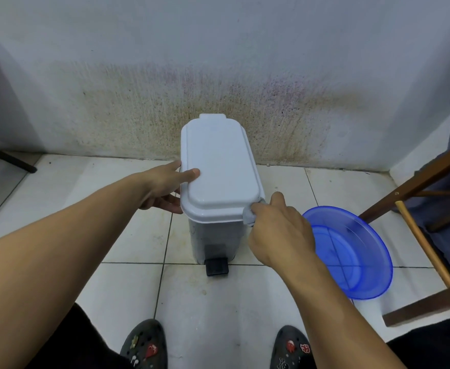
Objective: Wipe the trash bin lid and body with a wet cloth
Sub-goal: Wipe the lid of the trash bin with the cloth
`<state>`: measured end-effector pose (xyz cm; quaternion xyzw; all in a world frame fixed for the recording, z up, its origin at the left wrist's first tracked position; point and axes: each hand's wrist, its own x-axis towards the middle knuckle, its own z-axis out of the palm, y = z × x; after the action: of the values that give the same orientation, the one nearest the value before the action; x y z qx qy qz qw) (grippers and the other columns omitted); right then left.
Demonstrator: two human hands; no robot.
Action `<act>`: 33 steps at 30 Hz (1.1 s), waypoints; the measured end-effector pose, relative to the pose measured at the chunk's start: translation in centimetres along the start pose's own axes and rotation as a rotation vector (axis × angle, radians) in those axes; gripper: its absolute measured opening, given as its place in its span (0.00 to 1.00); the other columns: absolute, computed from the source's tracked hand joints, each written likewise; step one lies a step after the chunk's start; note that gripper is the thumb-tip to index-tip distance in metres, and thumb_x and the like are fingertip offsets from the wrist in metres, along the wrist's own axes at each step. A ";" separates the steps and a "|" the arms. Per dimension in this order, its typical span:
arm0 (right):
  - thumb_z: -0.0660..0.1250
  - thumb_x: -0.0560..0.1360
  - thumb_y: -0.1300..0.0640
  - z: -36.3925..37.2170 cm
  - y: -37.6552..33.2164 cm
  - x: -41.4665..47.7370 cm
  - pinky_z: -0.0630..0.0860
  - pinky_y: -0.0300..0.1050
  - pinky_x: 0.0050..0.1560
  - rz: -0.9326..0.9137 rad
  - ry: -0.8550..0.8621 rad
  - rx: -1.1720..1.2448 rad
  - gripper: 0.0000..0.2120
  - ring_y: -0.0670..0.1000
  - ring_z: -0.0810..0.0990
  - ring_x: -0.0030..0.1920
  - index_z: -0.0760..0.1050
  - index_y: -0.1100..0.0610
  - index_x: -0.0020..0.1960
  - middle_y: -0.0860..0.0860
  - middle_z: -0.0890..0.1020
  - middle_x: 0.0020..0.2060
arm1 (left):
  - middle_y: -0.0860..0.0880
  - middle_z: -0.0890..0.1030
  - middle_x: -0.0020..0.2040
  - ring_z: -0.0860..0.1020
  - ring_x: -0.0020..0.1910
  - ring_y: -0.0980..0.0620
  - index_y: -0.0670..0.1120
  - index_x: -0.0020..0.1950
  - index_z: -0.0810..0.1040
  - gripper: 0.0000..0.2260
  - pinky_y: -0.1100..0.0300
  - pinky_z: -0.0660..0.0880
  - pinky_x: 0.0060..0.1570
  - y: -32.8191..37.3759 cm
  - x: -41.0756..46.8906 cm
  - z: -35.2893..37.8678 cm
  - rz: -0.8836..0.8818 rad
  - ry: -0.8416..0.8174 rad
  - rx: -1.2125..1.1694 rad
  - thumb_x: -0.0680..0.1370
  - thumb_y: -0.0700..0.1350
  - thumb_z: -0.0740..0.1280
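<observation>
left hand (165, 186) grips lid (218, 166); right hand (279, 233) grips cloth (249, 215)

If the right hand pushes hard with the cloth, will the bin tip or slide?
The trash bin looks like thin plastic, so probably light. It stands tall and narrow on smooth tiles, so it may slide or tip. The left hand gripping the lid edge likely steadies it.
</observation>
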<state>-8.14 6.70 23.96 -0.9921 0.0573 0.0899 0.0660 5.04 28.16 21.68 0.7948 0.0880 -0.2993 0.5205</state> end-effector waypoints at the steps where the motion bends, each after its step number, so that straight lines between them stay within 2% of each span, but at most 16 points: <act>1: 0.61 0.73 0.63 -0.2 -0.3 -0.2 0.53 0.42 0.29 -0.005 0.001 0.008 0.11 0.54 0.68 0.42 0.67 0.47 0.49 0.49 0.61 0.49 | 0.42 0.83 0.58 0.85 0.45 0.43 0.57 0.74 0.72 0.20 0.46 0.86 0.51 0.1 0.1 0.0 0.002 -0.003 -0.002 0.83 0.58 0.66; 3: 0.62 0.73 0.62 -0.1 -1.1 -0.5 0.53 0.42 0.29 -0.024 0.001 0.029 0.12 0.54 0.69 0.42 0.64 0.45 0.46 0.49 0.61 0.50 | 0.42 0.82 0.58 0.85 0.46 0.43 0.56 0.73 0.73 0.19 0.45 0.85 0.52 0.0 0.0 0.0 0.000 -0.005 -0.005 0.83 0.58 0.66; 5: 0.62 0.73 0.61 0.0 -2.1 -0.7 0.54 0.43 0.29 -0.060 -0.009 0.054 0.12 0.55 0.69 0.42 0.65 0.45 0.48 0.49 0.63 0.51 | 0.42 0.82 0.59 0.84 0.47 0.43 0.56 0.73 0.73 0.19 0.44 0.85 0.53 -0.1 0.0 0.0 0.003 -0.006 -0.002 0.83 0.59 0.66; 7: 0.62 0.73 0.60 0.4 -3.3 -1.0 0.58 0.44 0.32 -0.116 -0.014 0.061 0.13 0.55 0.69 0.42 0.71 0.46 0.54 0.49 0.63 0.52 | 0.42 0.82 0.60 0.83 0.47 0.43 0.56 0.72 0.73 0.19 0.44 0.85 0.53 -0.1 0.0 -0.1 0.008 -0.010 0.002 0.83 0.59 0.66; 9: 0.61 0.74 0.60 0.7 -4.5 -1.0 0.64 0.46 0.38 -0.153 -0.011 0.070 0.16 0.56 0.68 0.43 0.72 0.49 0.60 0.50 0.62 0.52 | 0.41 0.81 0.61 0.83 0.47 0.42 0.55 0.72 0.74 0.19 0.45 0.85 0.52 -0.2 0.1 -0.1 0.013 -0.012 0.006 0.83 0.59 0.66; 14: 0.65 0.74 0.61 2.2 -6.7 -0.9 0.64 0.48 0.42 -0.209 0.021 0.092 0.28 0.56 0.69 0.51 0.65 0.46 0.72 0.53 0.65 0.60 | 0.44 0.82 0.60 0.84 0.48 0.43 0.55 0.71 0.74 0.18 0.48 0.86 0.48 -0.4 0.5 0.2 0.036 0.011 0.010 0.84 0.60 0.65; 17: 0.65 0.75 0.60 3.1 -6.7 -0.4 0.66 0.48 0.42 -0.247 -0.009 0.193 0.32 0.57 0.71 0.56 0.61 0.41 0.75 0.52 0.65 0.60 | 0.45 0.83 0.60 0.84 0.49 0.43 0.56 0.71 0.74 0.18 0.51 0.86 0.45 -0.4 0.8 0.2 0.034 0.017 -0.001 0.84 0.61 0.64; 19: 0.63 0.75 0.60 2.6 -5.7 -0.2 0.73 0.48 0.46 -0.226 -0.036 0.362 0.30 0.57 0.74 0.55 0.65 0.40 0.73 0.50 0.66 0.57 | 0.45 0.83 0.60 0.84 0.49 0.43 0.57 0.71 0.74 0.17 0.50 0.86 0.46 -0.4 0.9 0.1 0.029 0.017 -0.013 0.84 0.61 0.64; 21: 0.63 0.74 0.59 1.3 -4.1 0.0 0.77 0.50 0.52 -0.174 0.051 0.540 0.25 0.57 0.77 0.54 0.72 0.42 0.68 0.49 0.68 0.56 | 0.45 0.83 0.61 0.83 0.50 0.43 0.57 0.71 0.75 0.17 0.48 0.86 0.49 -0.6 1.0 0.0 0.028 0.011 -0.030 0.83 0.60 0.65; 25: 0.63 0.73 0.57 -0.8 -3.0 0.4 0.76 0.46 0.48 -0.076 0.457 0.631 0.23 0.53 0.75 0.53 0.73 0.44 0.66 0.47 0.66 0.55 | 0.44 0.83 0.59 0.84 0.47 0.43 0.59 0.71 0.74 0.17 0.47 0.86 0.48 -0.6 1.1 -0.1 0.024 0.005 -0.041 0.83 0.60 0.65; 27: 0.63 0.72 0.56 -0.7 -4.5 0.7 0.76 0.50 0.52 -0.164 0.438 0.551 0.26 0.56 0.70 0.59 0.69 0.47 0.70 0.49 0.63 0.61 | 0.43 0.84 0.59 0.85 0.46 0.43 0.59 0.70 0.75 0.17 0.50 0.85 0.46 -0.5 1.3 -0.1 0.027 -0.003 -0.039 0.83 0.61 0.65; 30: 0.66 0.71 0.53 0.9 -6.9 1.4 0.70 0.53 0.60 -0.283 0.179 0.194 0.33 0.59 0.59 0.65 0.61 0.49 0.75 0.54 0.54 0.73 | 0.45 0.86 0.56 0.86 0.44 0.44 0.59 0.68 0.78 0.15 0.53 0.84 0.44 -0.4 1.2 0.2 0.047 -0.006 -0.024 0.83 0.61 0.64; 33: 0.67 0.72 0.53 1.7 -7.4 2.6 0.63 0.54 0.63 -0.304 0.167 -0.052 0.35 0.62 0.57 0.67 0.59 0.51 0.76 0.58 0.52 0.76 | 0.47 0.87 0.57 0.86 0.49 0.45 0.60 0.69 0.77 0.15 0.53 0.84 0.45 -0.6 1.3 0.0 0.065 -0.032 -0.038 0.83 0.62 0.64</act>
<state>-4.91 13.99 22.74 -0.9947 -0.0905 -0.0024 0.0480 5.85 28.17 20.46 0.7823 0.0593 -0.2933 0.5463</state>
